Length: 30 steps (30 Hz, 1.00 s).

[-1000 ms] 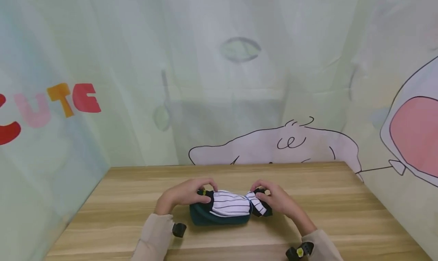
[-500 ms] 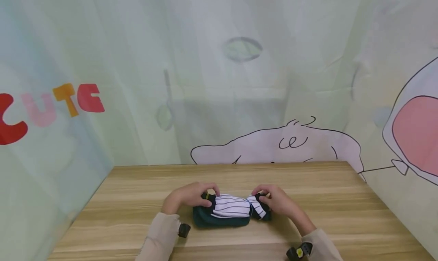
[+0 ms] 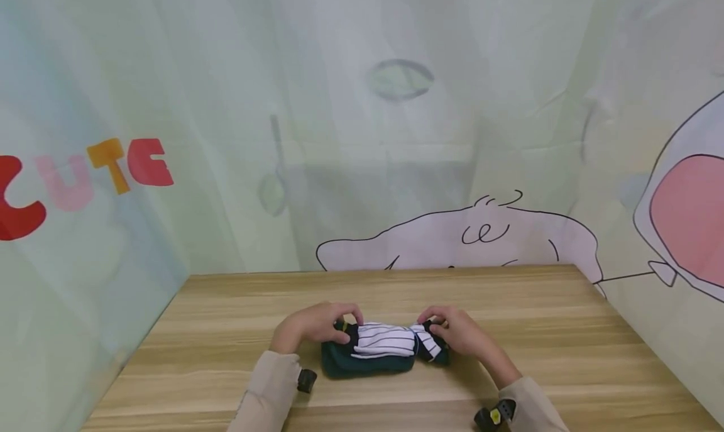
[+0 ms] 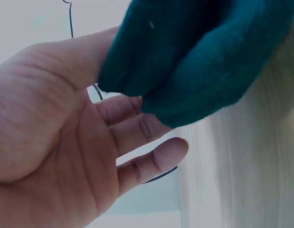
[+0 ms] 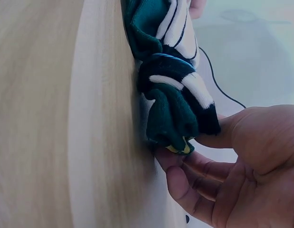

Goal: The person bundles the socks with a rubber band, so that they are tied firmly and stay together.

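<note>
A bundle of socks lies on the wooden table, dark green below and white with dark stripes on top. Near its right end a thin blue band cinches it, and the short end beyond flares out. My left hand pinches the left end between thumb and fingers. In the left wrist view that end shows as folded green fabric, which hides the fingertips. On the right, the flared end is held between the thumb and fingers of my right hand.
The wooden table reaches back to a pale printed curtain with cartoon drawings and coloured letters. Dark wrist cameras sit at both beige sleeves.
Both hands keep their hold on the sock bundle. In the head view the bundle and left hand have shifted slightly right and down, mostly in the first half second.
</note>
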Each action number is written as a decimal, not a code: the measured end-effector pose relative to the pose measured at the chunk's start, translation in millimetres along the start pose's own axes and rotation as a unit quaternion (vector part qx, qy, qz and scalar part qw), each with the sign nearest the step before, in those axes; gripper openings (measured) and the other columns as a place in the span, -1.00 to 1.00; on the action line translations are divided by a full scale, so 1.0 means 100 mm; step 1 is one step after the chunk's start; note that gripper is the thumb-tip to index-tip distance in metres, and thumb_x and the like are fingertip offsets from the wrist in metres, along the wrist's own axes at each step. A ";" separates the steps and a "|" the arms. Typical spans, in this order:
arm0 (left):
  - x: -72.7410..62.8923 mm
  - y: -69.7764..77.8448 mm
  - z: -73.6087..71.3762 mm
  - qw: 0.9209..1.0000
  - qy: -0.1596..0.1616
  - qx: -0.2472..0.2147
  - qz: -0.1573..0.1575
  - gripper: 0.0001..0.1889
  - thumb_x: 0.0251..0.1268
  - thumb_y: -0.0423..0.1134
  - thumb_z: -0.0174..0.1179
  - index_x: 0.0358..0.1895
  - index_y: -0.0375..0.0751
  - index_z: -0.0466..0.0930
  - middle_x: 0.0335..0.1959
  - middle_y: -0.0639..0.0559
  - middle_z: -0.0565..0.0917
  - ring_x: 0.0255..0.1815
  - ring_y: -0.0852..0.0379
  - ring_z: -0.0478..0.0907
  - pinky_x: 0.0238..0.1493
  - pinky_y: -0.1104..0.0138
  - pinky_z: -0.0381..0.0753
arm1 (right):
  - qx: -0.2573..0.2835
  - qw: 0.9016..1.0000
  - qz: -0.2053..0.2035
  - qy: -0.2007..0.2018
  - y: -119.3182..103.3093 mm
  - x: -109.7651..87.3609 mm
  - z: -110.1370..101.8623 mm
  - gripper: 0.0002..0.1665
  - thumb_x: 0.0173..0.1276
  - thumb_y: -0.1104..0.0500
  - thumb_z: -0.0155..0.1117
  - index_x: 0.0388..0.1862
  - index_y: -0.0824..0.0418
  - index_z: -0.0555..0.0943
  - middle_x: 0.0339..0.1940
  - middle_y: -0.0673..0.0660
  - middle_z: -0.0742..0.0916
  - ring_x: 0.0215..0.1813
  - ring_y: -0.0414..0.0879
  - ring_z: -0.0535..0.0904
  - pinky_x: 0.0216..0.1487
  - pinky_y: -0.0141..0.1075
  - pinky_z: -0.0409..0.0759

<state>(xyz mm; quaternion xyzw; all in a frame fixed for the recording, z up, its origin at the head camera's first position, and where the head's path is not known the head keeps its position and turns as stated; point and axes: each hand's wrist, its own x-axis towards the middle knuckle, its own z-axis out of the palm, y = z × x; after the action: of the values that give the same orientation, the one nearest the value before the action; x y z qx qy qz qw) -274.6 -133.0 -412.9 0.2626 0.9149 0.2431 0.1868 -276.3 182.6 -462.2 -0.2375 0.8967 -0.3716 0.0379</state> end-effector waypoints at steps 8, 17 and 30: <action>0.00 -0.03 -0.01 1.000 -0.005 0.001 -0.008 -0.68 0.27 -0.40 0.35 0.00 0.03 0.58 -0.04 -0.08 0.65 -0.02 -0.05 0.57 0.10 -0.06 0.52 | 0.000 1.000 -0.011 -0.019 0.02 -0.03 -0.05 -0.73 0.42 0.41 0.19 -0.10 0.10 0.69 -0.08 0.19 0.74 -0.02 0.11 0.64 0.00 0.08 0.58; 0.04 -0.07 -0.03 1.000 0.007 -0.008 -0.005 -0.68 0.27 -0.45 0.33 -0.02 0.04 0.59 -0.06 -0.12 0.66 -0.03 -0.07 0.57 0.12 -0.09 0.51 | -0.002 1.000 -0.019 -0.019 0.04 -0.01 -0.11 -0.76 0.41 0.40 0.21 -0.09 0.12 0.70 -0.04 0.18 0.73 -0.03 0.09 0.65 -0.04 0.03 0.60; 0.00 -0.18 0.08 0.999 0.043 -0.020 -0.018 -0.76 0.29 -0.36 0.34 -0.02 -0.09 0.58 -0.09 -0.12 0.66 -0.04 -0.07 0.58 0.09 -0.04 0.55 | -0.012 0.998 0.055 0.041 0.08 0.04 -0.06 -0.87 0.28 0.33 0.38 -0.21 0.16 0.69 -0.36 0.04 0.72 -0.33 -0.12 0.58 -0.28 -0.21 0.55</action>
<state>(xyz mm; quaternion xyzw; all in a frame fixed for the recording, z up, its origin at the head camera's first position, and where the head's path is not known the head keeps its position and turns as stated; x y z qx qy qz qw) -278.1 -143.7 -429.4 0.2318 0.9216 0.2688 0.1569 -284.9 189.6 -462.7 -0.1726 0.9136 -0.3678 0.0185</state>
